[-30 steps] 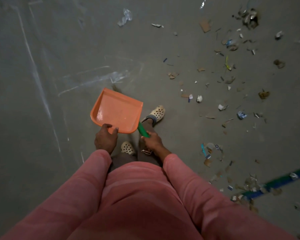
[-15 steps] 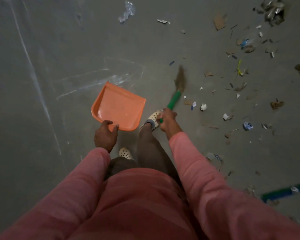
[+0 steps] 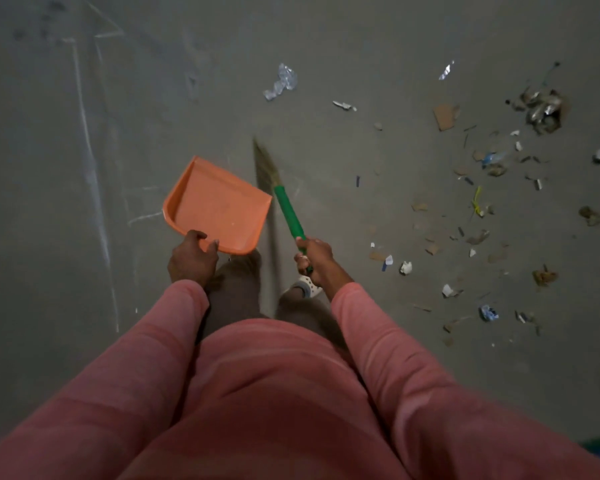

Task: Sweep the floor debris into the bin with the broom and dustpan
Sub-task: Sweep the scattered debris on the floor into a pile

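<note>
Your left grip point(image 3: 193, 258) holds the dustpan point(image 3: 219, 206), your right grip point(image 3: 314, 256) holds the broom point(image 3: 288, 211). Sweep the scraps point(image 3: 478, 209) into one pile.

One head-worn wide-angle view, facing steeply down over the torso point(image 3: 278, 393), hands point(image 3: 193, 259) near, floor point(image 3: 378, 46) beyond

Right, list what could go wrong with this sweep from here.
1. The scattered paper and cardboard scraps lie well right of the orange plastic dustpan; a hard stroke of the green-handled broom in the right hand may fling light bits wider.
2. The left hand grips the dustpan's back rim only; it could tip or slide.
3. The crumpled clear plastic wrapper sits apart and may be missed.
</note>
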Demonstrator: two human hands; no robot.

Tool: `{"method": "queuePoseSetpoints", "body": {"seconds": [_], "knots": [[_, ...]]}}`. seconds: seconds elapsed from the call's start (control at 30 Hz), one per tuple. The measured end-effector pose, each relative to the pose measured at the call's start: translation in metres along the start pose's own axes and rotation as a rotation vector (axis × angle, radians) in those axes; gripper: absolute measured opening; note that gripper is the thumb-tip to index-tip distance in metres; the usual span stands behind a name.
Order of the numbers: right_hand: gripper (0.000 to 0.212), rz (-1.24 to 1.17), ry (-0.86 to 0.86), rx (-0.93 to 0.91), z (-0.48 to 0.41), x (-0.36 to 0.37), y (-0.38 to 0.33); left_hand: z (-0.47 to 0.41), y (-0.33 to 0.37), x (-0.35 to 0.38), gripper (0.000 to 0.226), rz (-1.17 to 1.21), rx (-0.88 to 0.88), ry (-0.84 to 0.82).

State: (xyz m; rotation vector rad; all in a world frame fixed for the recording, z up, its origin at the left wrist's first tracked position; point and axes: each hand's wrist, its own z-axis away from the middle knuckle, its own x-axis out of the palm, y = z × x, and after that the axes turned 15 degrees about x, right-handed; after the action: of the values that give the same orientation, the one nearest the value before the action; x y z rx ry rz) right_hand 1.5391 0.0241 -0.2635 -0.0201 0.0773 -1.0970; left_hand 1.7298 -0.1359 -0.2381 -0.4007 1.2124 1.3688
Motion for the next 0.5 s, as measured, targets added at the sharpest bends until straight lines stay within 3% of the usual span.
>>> {"method": "queuePoseSetpoints", "body": {"seconds": [0.3, 0.5], "knots": [[0.028, -0.265, 0.256, 0.033, 0.009, 0.118, -0.127, -0.148, -0.003, -0.059, 0.030, 0.094, 0.002, -0.001], [0.015, -0.142, 0.115, -0.096, 0.046, 0.221, -0.177, -0.246, 0.007, -0.111, 0.032, 0.158, 0.005, 0.022]]}}
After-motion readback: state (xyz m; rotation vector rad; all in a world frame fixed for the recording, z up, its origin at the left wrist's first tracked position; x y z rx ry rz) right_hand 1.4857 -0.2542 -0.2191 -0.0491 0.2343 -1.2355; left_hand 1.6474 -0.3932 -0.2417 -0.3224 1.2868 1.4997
